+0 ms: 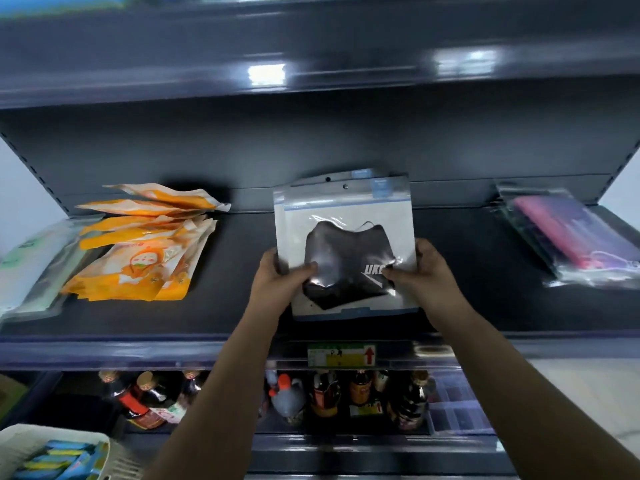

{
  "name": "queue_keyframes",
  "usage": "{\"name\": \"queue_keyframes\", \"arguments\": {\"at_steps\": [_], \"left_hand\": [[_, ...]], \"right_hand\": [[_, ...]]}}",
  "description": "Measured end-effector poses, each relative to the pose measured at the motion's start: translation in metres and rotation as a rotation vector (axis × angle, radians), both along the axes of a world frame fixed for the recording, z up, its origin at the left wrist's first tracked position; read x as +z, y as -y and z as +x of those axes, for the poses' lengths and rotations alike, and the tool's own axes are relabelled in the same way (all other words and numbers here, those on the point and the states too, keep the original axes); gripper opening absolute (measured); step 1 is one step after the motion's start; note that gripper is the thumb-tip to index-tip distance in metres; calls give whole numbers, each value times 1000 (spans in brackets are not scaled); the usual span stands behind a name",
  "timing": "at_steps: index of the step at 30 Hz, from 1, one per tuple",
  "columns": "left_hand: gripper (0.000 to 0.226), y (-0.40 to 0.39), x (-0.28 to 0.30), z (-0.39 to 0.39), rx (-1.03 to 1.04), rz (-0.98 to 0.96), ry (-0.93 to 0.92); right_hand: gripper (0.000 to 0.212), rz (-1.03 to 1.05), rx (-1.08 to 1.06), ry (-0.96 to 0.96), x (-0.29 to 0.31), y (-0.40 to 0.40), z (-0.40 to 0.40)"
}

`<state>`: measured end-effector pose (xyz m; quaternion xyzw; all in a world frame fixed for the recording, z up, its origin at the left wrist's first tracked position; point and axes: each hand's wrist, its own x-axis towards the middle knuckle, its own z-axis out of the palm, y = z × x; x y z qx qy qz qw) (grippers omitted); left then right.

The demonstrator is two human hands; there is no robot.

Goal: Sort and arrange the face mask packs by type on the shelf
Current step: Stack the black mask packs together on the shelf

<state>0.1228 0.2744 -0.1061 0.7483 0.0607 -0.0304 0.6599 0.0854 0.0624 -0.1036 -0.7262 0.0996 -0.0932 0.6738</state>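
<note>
Both hands at a dark metal shelf [221, 306]
Left hand [277, 277] and right hand [427, 268] grip clear black-mask packs [349, 244]; orange packs [138, 251] lie far left.

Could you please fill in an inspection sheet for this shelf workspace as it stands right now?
Surface: dark shelf, bare between the piles.
Job's things: black mask packs, at least two overlapped, held at centre; orange packs piled loosely at left; pale green packs at far left; purple-pink packs at right.
Clutter: nothing seen on the shelf.
Grippers: left hand and right hand each grip a lower side of the black packs.
Cables: nothing seen.
Surroundings: sauce bottles on the shelf below; white basket with blue packets at lower left.
</note>
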Motion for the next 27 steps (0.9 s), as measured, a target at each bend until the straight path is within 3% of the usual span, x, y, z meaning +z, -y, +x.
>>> {"name": "queue_keyframes", "arguments": {"at_steps": [9, 16, 22, 27], "left_hand": [[65, 35, 1, -19, -34, 52, 366], [68, 47, 15, -25, -1, -21, 494], [78, 53, 11, -26, -24, -49, 488], [68, 60, 11, -25, 20, -24, 523]], "right_hand": [[81, -138, 5, 224, 16, 22, -19], [86, -164, -10, 321, 32, 24, -15], [96, -145, 28, 252, 17, 24, -14], [84, -128, 15, 266, 10, 22, -11]]}}
